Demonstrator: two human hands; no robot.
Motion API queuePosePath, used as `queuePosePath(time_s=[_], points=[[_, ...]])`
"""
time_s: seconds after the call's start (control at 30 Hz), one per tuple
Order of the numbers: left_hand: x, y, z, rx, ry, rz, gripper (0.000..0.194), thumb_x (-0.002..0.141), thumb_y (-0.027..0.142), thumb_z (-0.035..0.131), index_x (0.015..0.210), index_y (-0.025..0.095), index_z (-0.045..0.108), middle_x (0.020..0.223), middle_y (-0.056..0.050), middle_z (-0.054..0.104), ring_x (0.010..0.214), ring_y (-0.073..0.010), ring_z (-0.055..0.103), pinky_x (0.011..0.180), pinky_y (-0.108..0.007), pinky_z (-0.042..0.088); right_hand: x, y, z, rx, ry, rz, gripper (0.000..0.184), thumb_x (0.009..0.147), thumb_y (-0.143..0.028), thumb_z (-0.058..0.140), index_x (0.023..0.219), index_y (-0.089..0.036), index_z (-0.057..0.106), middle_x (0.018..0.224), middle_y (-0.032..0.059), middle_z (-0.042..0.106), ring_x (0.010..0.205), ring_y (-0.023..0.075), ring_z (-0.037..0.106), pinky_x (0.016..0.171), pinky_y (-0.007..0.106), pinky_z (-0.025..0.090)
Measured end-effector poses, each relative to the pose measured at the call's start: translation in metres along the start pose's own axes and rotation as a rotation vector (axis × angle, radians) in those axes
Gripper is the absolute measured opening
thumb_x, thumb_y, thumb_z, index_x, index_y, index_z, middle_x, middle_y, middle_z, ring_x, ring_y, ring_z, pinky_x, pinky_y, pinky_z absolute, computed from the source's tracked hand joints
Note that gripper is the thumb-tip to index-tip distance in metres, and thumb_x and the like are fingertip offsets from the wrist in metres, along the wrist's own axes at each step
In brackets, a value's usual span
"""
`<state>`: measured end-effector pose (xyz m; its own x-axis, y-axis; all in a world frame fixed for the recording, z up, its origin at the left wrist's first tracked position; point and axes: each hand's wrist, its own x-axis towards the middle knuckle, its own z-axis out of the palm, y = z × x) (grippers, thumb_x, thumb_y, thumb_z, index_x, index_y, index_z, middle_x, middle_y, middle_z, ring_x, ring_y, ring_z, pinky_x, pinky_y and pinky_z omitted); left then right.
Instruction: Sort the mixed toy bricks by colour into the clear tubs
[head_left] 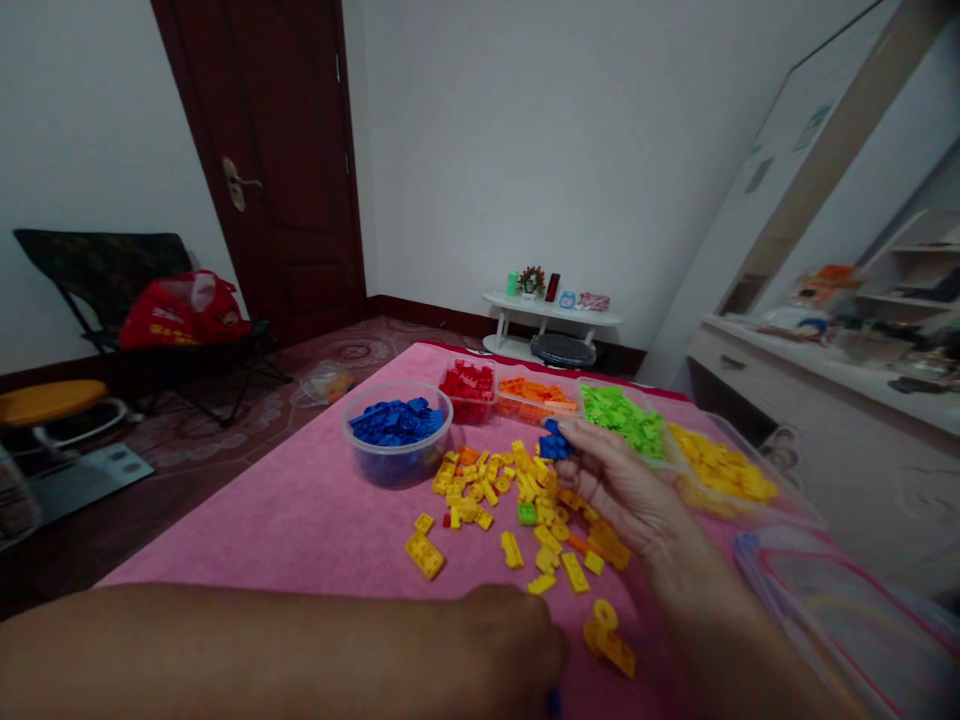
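Observation:
My right hand reaches over a scattered pile of mostly yellow bricks on the pink tablecloth. Its fingertips pinch some blue bricks just above the pile. My left hand lies low at the near edge, fingers curled into a fist; a bit of blue shows under it, but I cannot make out what it holds. A round clear bowl of blue bricks stands to the left of the pile.
Behind the pile stand containers of red bricks, orange bricks, green bricks and yellow bricks. A clear plastic lid lies at the right. A folding chair with a red bag, a door and a small white table stand beyond.

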<state>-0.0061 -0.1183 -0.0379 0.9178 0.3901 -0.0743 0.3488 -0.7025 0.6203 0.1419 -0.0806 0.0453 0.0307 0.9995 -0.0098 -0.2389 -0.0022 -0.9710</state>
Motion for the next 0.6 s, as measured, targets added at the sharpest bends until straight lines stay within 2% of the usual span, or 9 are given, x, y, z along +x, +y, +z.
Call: queuePosePath(time_s=[0.07,0.17,0.23,0.3,0.37,0.47,0.6], points=[[0.003,0.004,-0.027,-0.241,0.006,-0.036,0.006,0.064,0.015,0.058,0.067,0.017,0.063,0.062,-0.004,0.060,0.057,-0.0161,0.055,0.051,-0.025,0.041,-0.002,-0.008,-0.003,-0.011,-0.003,-0.018,0.029,0.066,-0.033,0.077,0.084,-0.017,0.062,0.070,-0.0015,0.061,0.047,0.0045,0.050,0.044,0.015,0.045],[0.019,0.002,-0.060,-0.910,0.085,-0.202,0.011,0.071,0.019,0.051,0.077,0.014,0.058,0.062,-0.001,0.055,0.046,-0.0084,0.047,0.043,-0.018,0.035,-0.004,-0.017,-0.005,-0.067,-0.028,-0.095,0.031,0.067,-0.033,0.076,0.089,-0.016,0.062,0.064,-0.0040,0.058,0.045,0.0031,0.047,0.042,0.013,0.040],[0.031,-0.005,-0.072,-1.335,0.092,-0.270,0.017,0.075,0.026,0.049,0.081,0.012,0.057,0.066,-0.004,0.058,0.046,-0.0085,0.052,0.040,-0.016,0.035,-0.007,-0.019,-0.004,-0.158,-0.047,-0.148,0.031,0.068,-0.033,0.075,0.091,-0.016,0.062,0.060,-0.0045,0.056,0.046,0.0044,0.049,0.043,0.014,0.040],[0.040,-0.013,-0.075,-1.637,0.082,-0.253,0.023,0.077,0.031,0.047,0.083,0.011,0.056,0.069,-0.008,0.060,0.052,-0.0121,0.059,0.041,-0.016,0.039,-0.009,-0.019,0.000,-0.286,-0.074,-0.157,0.032,0.067,-0.034,0.074,0.091,-0.016,0.063,0.063,-0.0028,0.059,0.048,0.0067,0.052,0.045,0.017,0.042],[0.044,-0.020,-0.074,-1.818,0.097,-0.201,0.025,0.079,0.033,0.046,0.085,0.010,0.056,0.064,-0.007,0.060,0.053,-0.0146,0.061,0.041,-0.017,0.041,-0.011,-0.015,0.005,-0.420,-0.112,-0.126,0.034,0.066,-0.033,0.073,0.094,-0.016,0.064,0.067,-0.0007,0.062,0.048,0.0085,0.053,0.044,0.020,0.044],[0.042,-0.025,-0.068,-1.920,0.131,-0.159,0.027,0.081,0.034,0.047,0.088,0.010,0.057,0.061,-0.005,0.058,0.051,-0.0154,0.061,0.038,-0.017,0.041,-0.012,-0.010,0.010,-0.566,-0.125,-0.128,0.038,0.068,-0.033,0.070,0.101,-0.016,0.065,0.073,0.0018,0.065,0.049,0.0105,0.055,0.043,0.022,0.043],[0.031,-0.029,-0.072,-1.953,0.143,-0.177,0.016,0.081,0.027,0.051,0.083,0.011,0.055,0.064,-0.003,0.053,0.044,-0.0074,0.050,0.032,-0.010,0.025,-0.010,-0.010,0.010,-0.680,-0.034,-0.267,0.029,0.071,-0.034,0.066,0.093,-0.016,0.068,0.082,0.0057,0.068,0.055,0.0118,0.058,0.048,0.024,0.045]])
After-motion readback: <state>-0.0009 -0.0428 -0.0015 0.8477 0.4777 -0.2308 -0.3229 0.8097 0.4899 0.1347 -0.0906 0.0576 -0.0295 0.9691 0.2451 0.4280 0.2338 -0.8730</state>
